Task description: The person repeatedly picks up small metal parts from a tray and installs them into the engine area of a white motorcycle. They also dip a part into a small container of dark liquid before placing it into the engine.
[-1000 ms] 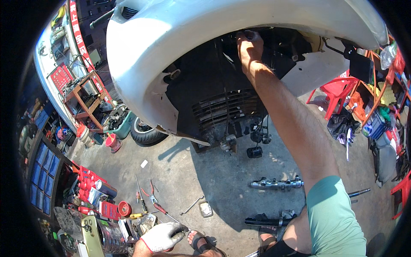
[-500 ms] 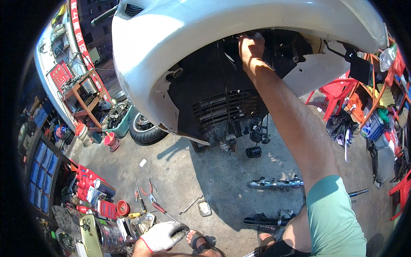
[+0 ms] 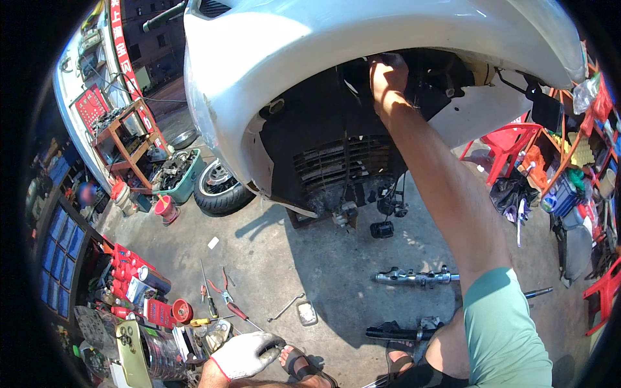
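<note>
My bare right hand (image 3: 388,74) reaches up beneath the white body panel (image 3: 336,26), inside its dark hollow underside (image 3: 310,103). Its fingers are bent, and what they grip is hidden. My left hand (image 3: 246,355), in a white work glove with grey fingers, hangs low near my sandalled foot with its fingers curled; whatever may be in it cannot be made out. Below the panel are a dark slatted grille (image 3: 336,155), a hanging black part (image 3: 381,229) and a silver fork tube (image 3: 411,277) lying on the concrete.
Screwdrivers and pliers (image 3: 223,291), a wrench (image 3: 284,307), a small tray (image 3: 307,313), red bottles (image 3: 123,275) at left. Behind are a loose wheel (image 3: 220,194), a teal bin (image 3: 178,187) and a wooden cart (image 3: 129,145). Red chairs (image 3: 504,145) and a cluttered rack (image 3: 569,168) stand at right.
The panel and my right hand sit slightly lower and further right in the picture, as the view shifts a little. My left hand stays low and curled.
</note>
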A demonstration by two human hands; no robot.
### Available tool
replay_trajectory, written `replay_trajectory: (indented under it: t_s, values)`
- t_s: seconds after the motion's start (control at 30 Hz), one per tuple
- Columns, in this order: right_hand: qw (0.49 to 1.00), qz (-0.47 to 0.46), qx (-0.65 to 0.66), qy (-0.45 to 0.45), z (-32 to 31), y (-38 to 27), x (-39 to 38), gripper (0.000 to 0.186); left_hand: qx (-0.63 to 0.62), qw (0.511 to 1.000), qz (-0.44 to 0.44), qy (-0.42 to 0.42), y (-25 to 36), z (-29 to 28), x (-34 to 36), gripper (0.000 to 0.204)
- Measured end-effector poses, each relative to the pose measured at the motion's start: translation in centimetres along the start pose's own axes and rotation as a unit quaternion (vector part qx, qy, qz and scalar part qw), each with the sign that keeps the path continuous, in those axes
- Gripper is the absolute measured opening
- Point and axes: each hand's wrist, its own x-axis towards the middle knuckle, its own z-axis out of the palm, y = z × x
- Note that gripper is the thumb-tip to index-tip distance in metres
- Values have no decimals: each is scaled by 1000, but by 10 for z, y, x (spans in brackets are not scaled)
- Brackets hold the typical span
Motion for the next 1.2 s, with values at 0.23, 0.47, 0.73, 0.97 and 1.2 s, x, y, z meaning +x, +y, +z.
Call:
replay_trajectory:
  t_s: [0.23, 0.47, 0.73, 0.97, 1.2]
  values:
    - [979, 70, -28, -191, -42, 21, -112, 20, 56, 996, 28, 58, -5, 9, -14, 35]
    - [869, 113, -60, -479, -125, 62, -279, 11, 37, 971, 197, 127, 45, 49, -25, 23]
    - [743, 25, -203, -637, -136, 173, -478, 11, 117, 982, 149, 3, 37, 47, -31, 27]
    - [725, -11, -255, -640, -147, 233, -558, 21, 81, 991, 103, 34, 26, 55, -40, 16]
    - [710, 22, -290, -641, -139, 249, -582, 20, 4, 998, 58, 2, 24, 50, -35, 13]
